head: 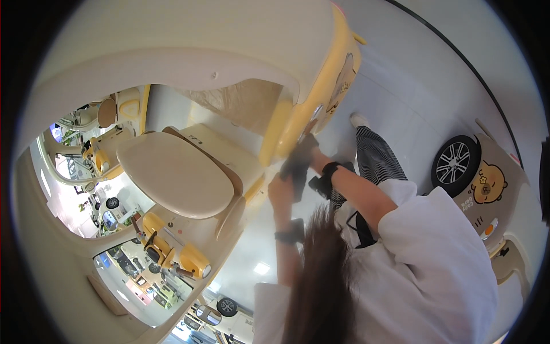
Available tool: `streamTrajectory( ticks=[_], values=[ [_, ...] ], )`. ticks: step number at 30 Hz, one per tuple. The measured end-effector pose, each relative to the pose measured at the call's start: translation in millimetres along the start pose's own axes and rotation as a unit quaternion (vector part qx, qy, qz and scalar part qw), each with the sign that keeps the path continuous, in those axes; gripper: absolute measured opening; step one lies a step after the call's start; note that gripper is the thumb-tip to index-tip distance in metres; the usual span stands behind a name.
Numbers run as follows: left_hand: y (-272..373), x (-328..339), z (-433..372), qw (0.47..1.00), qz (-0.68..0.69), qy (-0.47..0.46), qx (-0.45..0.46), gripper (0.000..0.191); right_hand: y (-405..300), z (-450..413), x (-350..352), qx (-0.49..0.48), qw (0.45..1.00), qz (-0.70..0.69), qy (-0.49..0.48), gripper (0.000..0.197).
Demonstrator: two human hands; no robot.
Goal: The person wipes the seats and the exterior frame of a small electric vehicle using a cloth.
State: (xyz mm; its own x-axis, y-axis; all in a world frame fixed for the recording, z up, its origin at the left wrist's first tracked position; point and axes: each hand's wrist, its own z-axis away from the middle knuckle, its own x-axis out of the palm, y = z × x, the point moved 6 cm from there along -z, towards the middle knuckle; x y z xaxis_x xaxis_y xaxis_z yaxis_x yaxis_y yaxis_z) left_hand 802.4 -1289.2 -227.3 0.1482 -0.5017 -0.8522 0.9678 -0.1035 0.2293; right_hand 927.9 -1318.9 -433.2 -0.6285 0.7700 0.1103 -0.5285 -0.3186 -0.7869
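A blurred dark grey cloth (296,167) hangs between my two hands, beside the yellow body panel (296,124) of a small cream and yellow vehicle. My left hand (280,189) is closed on the cloth's lower left side. Partly covered by the cloth, my right hand (313,144) is close to the panel; its fingertips reach up near a shiny oval lamp (317,112). Blur hides the right hand's grip. Both wrists wear black straps with small devices. A cartoon decal (343,86) is on the panel.
Inside the vehicle are a cream seat (176,172) and a brown floor with clear film (240,103). A yellow scooter-like object (172,253) stands beyond. A brown vehicle with a black wheel (456,165) is at right. Long hair hangs below my hands.
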Motion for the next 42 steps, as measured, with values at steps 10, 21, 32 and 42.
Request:
streamTrajectory(
  ticks=[10,21,32,42],
  values=[
    [208,47,-24,0.946,0.115,-0.046,0.301,0.035,-134,-157,-162,-0.075,0.992,-0.079,0.065,0.029],
    [157,-18,14,0.937,0.265,-0.180,0.143,0.039,-331,6,-90,-0.446,0.893,0.046,0.041,0.083],
    [-37,-10,91,0.919,0.261,-0.291,-0.046,0.044,-262,170,11,-0.549,0.696,0.339,-0.314,0.070],
    [3,-71,109,0.961,0.242,-0.130,0.037,0.041,-264,153,91,-0.567,0.545,0.579,-0.214,0.027]
  ],
)
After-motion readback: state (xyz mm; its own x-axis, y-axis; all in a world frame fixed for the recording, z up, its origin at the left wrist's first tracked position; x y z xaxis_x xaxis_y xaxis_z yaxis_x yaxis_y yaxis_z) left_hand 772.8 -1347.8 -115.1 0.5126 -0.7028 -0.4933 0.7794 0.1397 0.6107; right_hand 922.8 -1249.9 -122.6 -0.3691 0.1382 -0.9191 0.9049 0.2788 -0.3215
